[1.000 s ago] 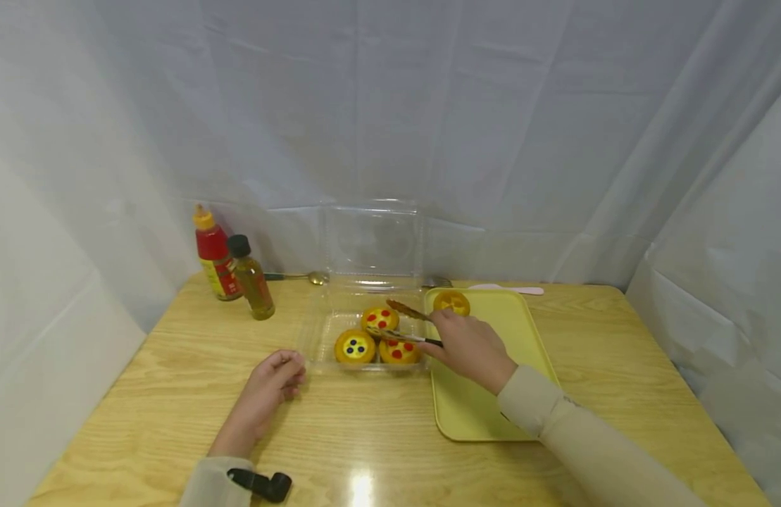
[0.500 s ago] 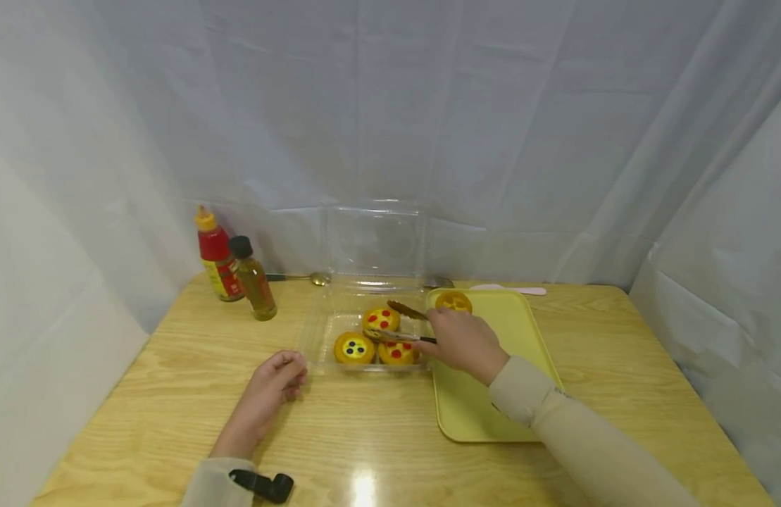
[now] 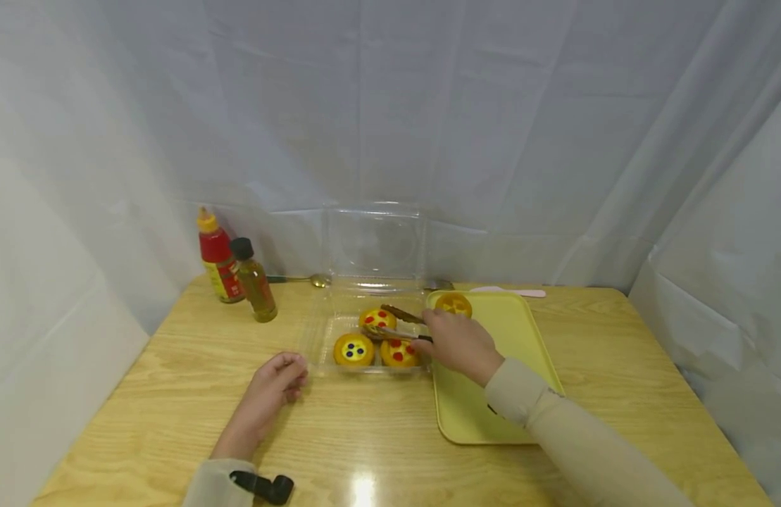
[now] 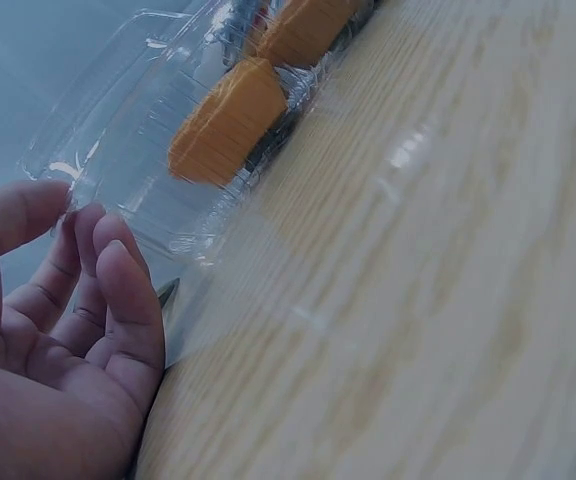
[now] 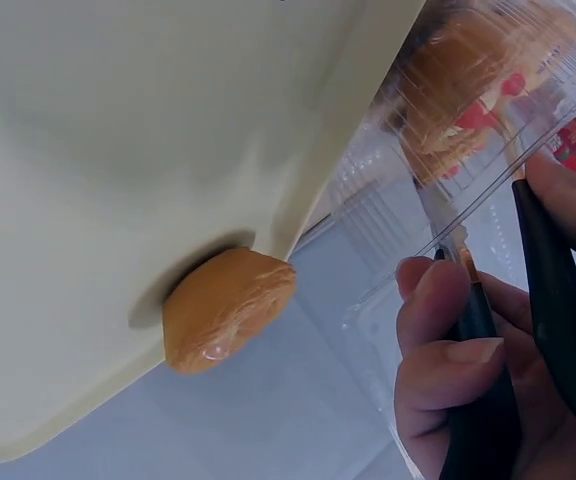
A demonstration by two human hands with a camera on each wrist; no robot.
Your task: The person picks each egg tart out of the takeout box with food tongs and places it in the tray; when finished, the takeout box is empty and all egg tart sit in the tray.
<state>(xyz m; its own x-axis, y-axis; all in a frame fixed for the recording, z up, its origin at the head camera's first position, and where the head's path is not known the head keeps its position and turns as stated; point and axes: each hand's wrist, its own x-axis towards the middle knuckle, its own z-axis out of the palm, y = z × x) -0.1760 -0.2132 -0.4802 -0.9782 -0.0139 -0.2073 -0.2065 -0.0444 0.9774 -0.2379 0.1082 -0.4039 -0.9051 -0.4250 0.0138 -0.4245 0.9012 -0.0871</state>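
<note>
Now your right hand grips tongs, ends either side of rear red-dotted tart inside clear box. Your left hand, loosely curled, at box's near-left corner; can't tell if pinching it. Lone tart on yellow tray.

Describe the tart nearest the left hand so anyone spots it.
Beside the yellow tray on the table sits an open clear container. The tart lies at its front left, the only one with blue dots; its two neighbours have red.
</note>
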